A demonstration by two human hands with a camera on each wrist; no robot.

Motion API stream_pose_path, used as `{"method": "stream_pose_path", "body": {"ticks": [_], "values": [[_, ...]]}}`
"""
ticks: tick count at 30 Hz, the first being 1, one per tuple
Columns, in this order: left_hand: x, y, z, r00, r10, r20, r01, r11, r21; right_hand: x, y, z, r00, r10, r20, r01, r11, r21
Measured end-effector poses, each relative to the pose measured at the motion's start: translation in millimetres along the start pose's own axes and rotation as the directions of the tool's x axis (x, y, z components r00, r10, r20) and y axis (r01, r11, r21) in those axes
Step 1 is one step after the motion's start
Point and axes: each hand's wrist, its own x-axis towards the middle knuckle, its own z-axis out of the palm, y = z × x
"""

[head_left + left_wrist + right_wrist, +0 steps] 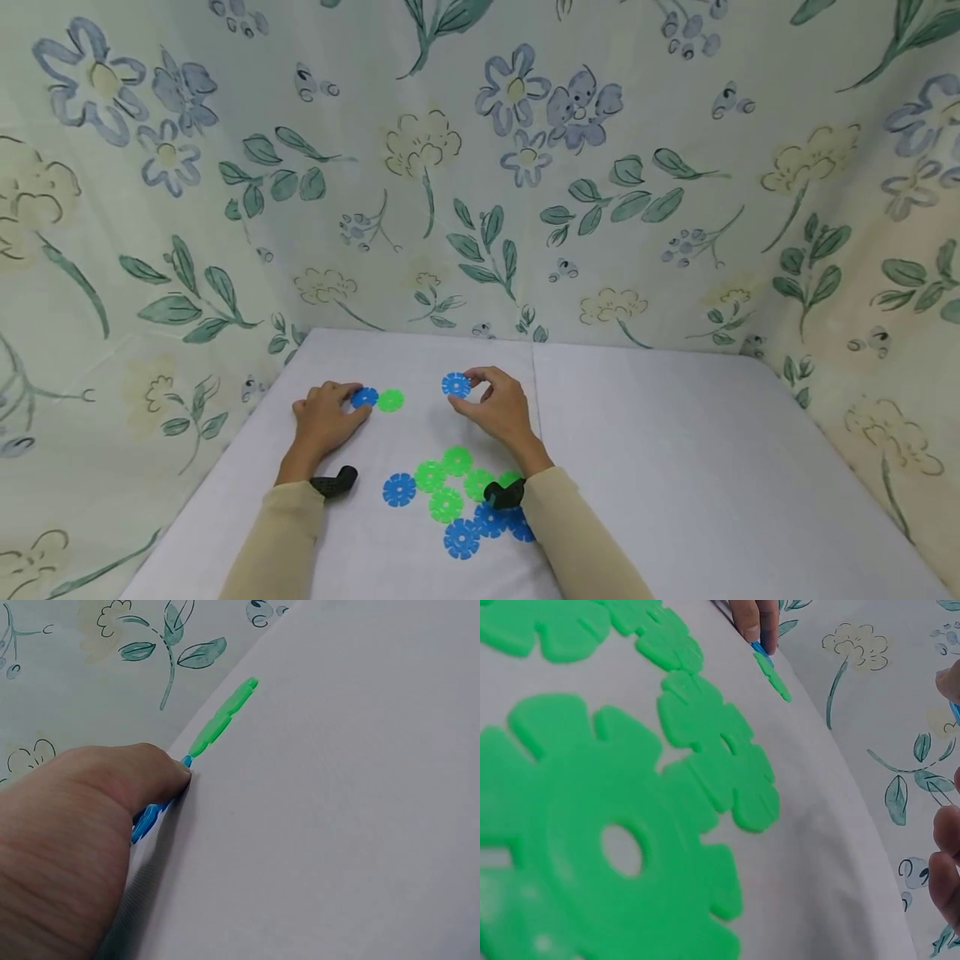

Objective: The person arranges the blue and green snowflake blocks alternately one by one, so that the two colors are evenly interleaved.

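At the left of the table, my left hand (pixel 324 418) holds a blue snowflake disc (pixel 364 397) by its edge between thumb and fingers. A green snowflake disc (pixel 391 401) lies directly to the right of that blue disc, seemingly touching it. In the left wrist view, the thumb (pixel 150 776) covers much of the blue disc, and the green disc (pixel 225 716) extends beyond it. My right hand (pixel 501 407) pinches another blue snowflake disc (pixel 455 384) by its rim, to the right of the green one. The right wrist view shows only bits of the right hand at its edge.
Nearer me lies a loose group of green discs (pixel 446 505) and blue discs (pixel 461 538), partly hidden by the right wrist camera (pixel 504 494). One blue disc (pixel 399 490) lies apart to their left. A floral curtain (pixel 480 208) rises behind the white table (pixel 660 467).
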Motion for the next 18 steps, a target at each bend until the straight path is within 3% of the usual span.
{"method": "stream_pose_path", "body": {"ticks": [6,18], "values": [[2.0,-2.2,2.9,1.000,0.003,-0.005,-0.003,1.000,0.021,1,0,8.4,0.995,0.082,0.058,-0.083,0.996,0.018],[3.4,-4.3,5.5,1.000,-0.008,-0.012,0.008,1.000,0.028,6,-13,33.4,0.992,0.098,0.082,-0.100,0.995,0.021]]}}
